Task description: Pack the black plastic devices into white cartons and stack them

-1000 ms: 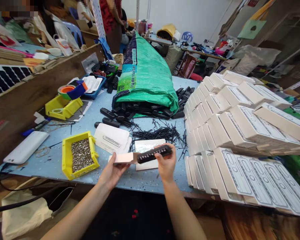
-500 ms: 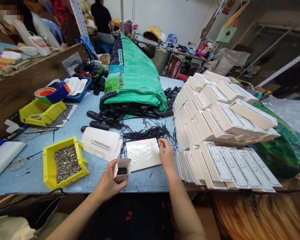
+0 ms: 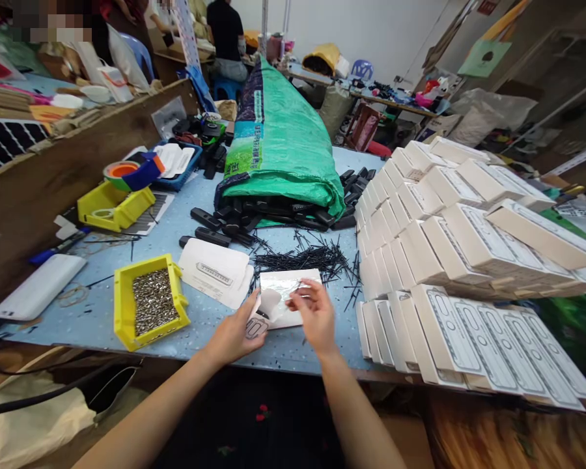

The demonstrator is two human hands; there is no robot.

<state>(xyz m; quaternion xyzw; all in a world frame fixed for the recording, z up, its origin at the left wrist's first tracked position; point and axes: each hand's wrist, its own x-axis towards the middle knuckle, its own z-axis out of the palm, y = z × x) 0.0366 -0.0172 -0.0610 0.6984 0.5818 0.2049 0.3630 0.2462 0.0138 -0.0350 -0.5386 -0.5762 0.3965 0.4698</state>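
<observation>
My left hand is closed around a small white box, whose near end is printed and whose flap stands up at the open end. Something dark shows inside that opening. Just right of the box, my right hand has its thumb and fingers pinched together; what they hold, if anything, is too small to make out. Beneath both hands lies a white sheet with a shiny, wrinkled surface, partly covered by them. Behind it is a pile of thin black sticks, perhaps screws or cable ties.
Many white boxes are stacked on the right. A yellow bin of small metal pieces and printed papers lie left. A green sack spills black handle-like parts at the back. A co-worker is farther off.
My right hand has moved left from the sheet's right edge to beside the box, fingers now pinched. The box in my left hand has turned and tilted. The view has shifted left.
</observation>
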